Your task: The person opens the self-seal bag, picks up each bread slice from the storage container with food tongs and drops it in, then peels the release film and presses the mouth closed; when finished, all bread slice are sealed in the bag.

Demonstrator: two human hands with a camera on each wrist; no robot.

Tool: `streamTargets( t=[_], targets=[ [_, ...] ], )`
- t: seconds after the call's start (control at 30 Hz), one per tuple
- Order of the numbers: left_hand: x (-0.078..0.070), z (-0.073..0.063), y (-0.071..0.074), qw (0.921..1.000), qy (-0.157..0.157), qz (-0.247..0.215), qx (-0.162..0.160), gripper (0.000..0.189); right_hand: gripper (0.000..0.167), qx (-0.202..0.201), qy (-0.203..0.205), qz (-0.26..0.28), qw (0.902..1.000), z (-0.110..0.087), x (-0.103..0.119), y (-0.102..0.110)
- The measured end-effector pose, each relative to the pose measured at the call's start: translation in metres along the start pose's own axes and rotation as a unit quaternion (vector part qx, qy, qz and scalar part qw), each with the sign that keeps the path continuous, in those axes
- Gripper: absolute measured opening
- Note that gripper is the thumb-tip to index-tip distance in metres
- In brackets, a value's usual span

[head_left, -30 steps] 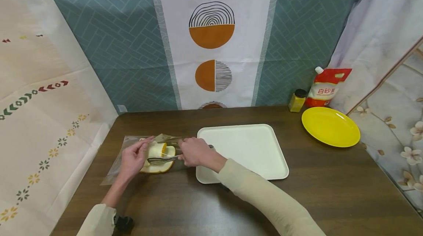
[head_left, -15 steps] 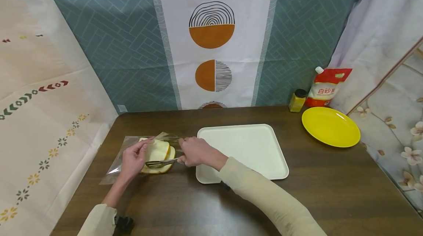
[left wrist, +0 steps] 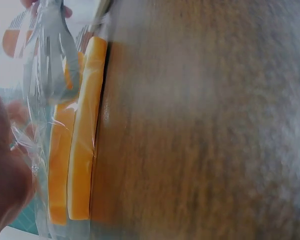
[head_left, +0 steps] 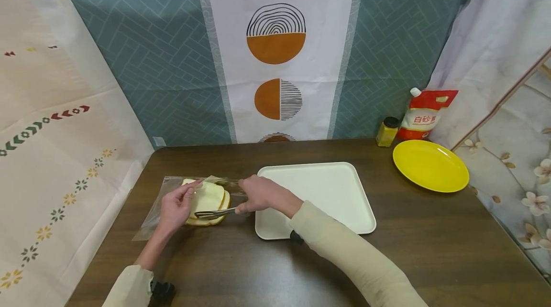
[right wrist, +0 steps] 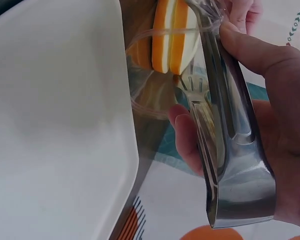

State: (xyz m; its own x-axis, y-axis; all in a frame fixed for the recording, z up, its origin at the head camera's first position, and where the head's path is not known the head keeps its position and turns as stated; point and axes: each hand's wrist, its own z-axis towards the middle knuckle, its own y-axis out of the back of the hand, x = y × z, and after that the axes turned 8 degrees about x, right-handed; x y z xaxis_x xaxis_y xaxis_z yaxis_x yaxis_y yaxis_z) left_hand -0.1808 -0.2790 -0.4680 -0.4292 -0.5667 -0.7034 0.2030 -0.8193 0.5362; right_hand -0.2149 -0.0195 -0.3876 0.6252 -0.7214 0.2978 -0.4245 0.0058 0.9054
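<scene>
Two slices of bread [head_left: 208,196] with yellow-brown crusts lie stacked inside a clear plastic bag [head_left: 150,218] at the left of the table. My left hand [head_left: 175,207] pinches the bag's upper film over the bread. From the bag's right-hand mouth, my right hand [head_left: 263,194] reaches in, gripping metal tongs [right wrist: 245,165] around their arms. In the left wrist view one slotted end of the tongs [left wrist: 52,60] shows beside the bread slices [left wrist: 80,165], behind the film. The tong ends stand apart in the right wrist view, with the bread's crust edges [right wrist: 170,40] beyond them.
Just right of the bag is a white tray [head_left: 323,197], partly under my right forearm. Farther right are a yellow plate [head_left: 430,166], a small yellow jar [head_left: 387,131] with a black lid and a red-and-white pouch [head_left: 424,115]. Cloth hangs behind the table.
The upper slice, tilted up at the tongs a second ago, now lies flatter on the lower one. My right hand has drawn slightly right with the tongs. My left hand has barely moved.
</scene>
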Motion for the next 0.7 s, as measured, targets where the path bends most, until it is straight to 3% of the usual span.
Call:
streamTargets(
  t=[0.3, 0.7],
  targets=[
    [0.002, -0.002, 0.000, 0.9999, 0.000, 0.011, 0.003, 0.021, 0.051, -0.017, 0.007, -0.003, 0.9998, -0.018, -0.010, 0.000],
    [-0.004, -0.001, -0.001, 0.9995, -0.014, 0.024, 0.013, 0.022, 0.047, -0.086, -0.007, 0.014, 0.9962, -0.053, -0.034, -0.009]
  ],
)
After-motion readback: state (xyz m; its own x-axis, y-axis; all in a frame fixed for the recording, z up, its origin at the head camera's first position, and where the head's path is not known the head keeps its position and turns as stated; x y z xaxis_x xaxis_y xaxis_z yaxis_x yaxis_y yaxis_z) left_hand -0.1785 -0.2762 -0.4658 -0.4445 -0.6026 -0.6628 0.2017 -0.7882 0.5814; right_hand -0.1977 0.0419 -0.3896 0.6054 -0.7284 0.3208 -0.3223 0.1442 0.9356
